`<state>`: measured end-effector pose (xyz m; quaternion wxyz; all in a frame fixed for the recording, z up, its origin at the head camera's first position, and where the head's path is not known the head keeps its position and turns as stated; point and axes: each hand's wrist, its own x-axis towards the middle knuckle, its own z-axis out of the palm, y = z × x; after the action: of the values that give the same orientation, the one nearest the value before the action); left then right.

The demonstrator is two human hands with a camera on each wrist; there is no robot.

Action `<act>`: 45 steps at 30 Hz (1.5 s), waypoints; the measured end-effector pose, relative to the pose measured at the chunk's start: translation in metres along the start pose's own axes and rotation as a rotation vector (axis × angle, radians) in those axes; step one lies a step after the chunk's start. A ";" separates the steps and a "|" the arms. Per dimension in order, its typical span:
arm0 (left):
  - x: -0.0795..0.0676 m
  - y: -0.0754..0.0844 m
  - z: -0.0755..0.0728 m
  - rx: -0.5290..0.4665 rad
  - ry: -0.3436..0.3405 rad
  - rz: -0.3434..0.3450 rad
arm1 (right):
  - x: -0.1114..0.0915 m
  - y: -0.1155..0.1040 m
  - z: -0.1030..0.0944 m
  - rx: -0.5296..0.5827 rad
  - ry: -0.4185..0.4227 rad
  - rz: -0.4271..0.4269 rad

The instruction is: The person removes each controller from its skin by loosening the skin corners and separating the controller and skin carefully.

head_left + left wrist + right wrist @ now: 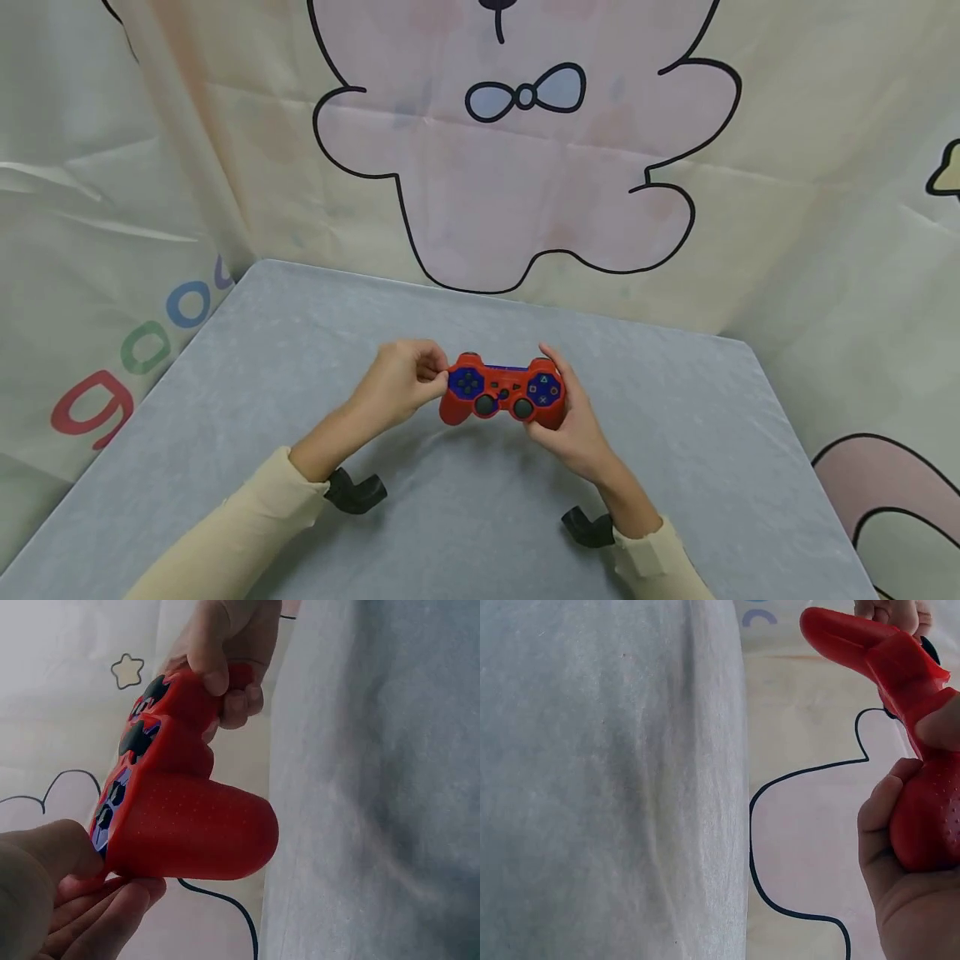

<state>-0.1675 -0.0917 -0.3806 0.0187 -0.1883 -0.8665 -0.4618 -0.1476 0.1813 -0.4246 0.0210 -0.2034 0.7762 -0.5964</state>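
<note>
A red game controller (504,388) with blue button faces and dark thumbsticks is held up over the table, its face toward the head camera. My left hand (405,375) pinches its left end between thumb and fingers. Around the right grip curls my right hand (573,425), thumb at the lower edge and a finger along the upper corner. In the left wrist view the dotted red left grip (199,829) points away from the left fingers. The right wrist view has the right hand (907,900) wrapped about the rounded red grip (930,817).
A grey cloth-covered table (420,533) spreads beneath both hands. Behind it hangs a cream curtain (262,167) printed with a pink cartoon figure. Black wrist mounts (356,492) stick out from both cream sleeves (247,525).
</note>
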 end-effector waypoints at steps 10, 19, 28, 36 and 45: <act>0.004 -0.015 0.001 0.033 -0.133 0.038 | -0.002 -0.005 0.005 -0.003 -0.013 0.033; 0.014 -0.018 -0.015 0.006 -0.516 0.129 | -0.003 -0.004 0.004 -0.020 -0.056 0.037; 0.009 -0.015 -0.011 -0.041 -0.383 0.131 | -0.003 -0.004 0.002 0.041 -0.080 0.033; 0.003 -0.001 -0.010 0.419 -0.248 0.369 | -0.003 -0.003 -0.002 0.012 -0.073 0.019; 0.006 -0.001 -0.012 0.272 -0.253 0.307 | -0.004 -0.004 0.001 0.011 -0.077 0.040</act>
<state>-0.1751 -0.0998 -0.3736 0.0051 -0.3699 -0.8775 -0.3053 -0.1424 0.1810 -0.4225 0.0642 -0.2104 0.7754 -0.5919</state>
